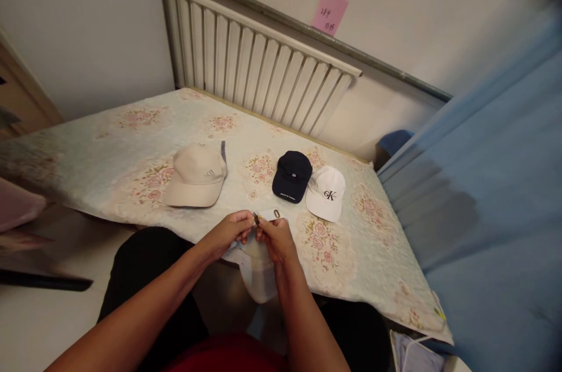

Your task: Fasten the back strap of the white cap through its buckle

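left hand (230,232) and right hand (273,238) both pinched closed on strap (267,217) of held cap (258,281), near edge of table (373,243); advise keeping strap flat and taut

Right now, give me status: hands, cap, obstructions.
Left hand, right hand: both pinching strap of white cap at table edge. Beige cap, navy cap, white logo cap lie beyond, untouched.

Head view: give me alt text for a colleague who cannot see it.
The left hand and right hand pinch the back strap of a pale cap at the near edge of a floral-covered table. Beyond lie a beige cap, a navy cap and a white logo cap, with a radiator behind.
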Tool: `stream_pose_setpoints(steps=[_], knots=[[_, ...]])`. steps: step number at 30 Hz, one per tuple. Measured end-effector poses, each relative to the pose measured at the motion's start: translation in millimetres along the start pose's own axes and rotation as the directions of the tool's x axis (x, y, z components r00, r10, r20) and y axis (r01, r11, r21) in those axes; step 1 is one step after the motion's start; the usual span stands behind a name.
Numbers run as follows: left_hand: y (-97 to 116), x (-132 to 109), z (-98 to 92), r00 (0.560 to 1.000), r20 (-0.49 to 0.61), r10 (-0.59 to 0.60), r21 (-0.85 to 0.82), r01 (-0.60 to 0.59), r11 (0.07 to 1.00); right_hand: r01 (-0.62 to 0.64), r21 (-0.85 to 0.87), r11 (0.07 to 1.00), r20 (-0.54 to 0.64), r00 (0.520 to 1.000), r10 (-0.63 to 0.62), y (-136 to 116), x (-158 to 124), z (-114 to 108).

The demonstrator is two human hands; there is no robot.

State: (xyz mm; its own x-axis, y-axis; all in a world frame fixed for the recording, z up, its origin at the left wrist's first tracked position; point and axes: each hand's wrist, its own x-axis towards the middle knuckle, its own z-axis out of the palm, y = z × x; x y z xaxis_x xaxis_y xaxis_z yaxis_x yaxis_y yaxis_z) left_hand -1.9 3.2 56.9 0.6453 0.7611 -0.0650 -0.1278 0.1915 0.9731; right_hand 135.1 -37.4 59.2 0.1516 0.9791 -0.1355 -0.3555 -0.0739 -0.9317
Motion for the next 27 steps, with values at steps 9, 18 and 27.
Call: stream_pose_setpoints(steps=[9, 18, 27], knots=[[6, -6, -0.3, 1.0, 0.018, 0.021, 0.054, -0.021, 0.998, 0.002, -0.013, 1.0, -0.012, 1.0, -0.002, 6, 3, -4], [3, -3, 0.0, 0.994, -0.112, 0.001, 0.059, 0.006, 0.998, 0.003, 0.043, 0.999, 0.005, 1.0, -0.003, 5, 1, 1], [3, -6, -0.3, 0.989, -0.149, 0.019, -0.025, -0.023, 0.999, 0.015, 0.089, 0.996, 0.045, 0.999, -0.019, 0, -4, 7]])
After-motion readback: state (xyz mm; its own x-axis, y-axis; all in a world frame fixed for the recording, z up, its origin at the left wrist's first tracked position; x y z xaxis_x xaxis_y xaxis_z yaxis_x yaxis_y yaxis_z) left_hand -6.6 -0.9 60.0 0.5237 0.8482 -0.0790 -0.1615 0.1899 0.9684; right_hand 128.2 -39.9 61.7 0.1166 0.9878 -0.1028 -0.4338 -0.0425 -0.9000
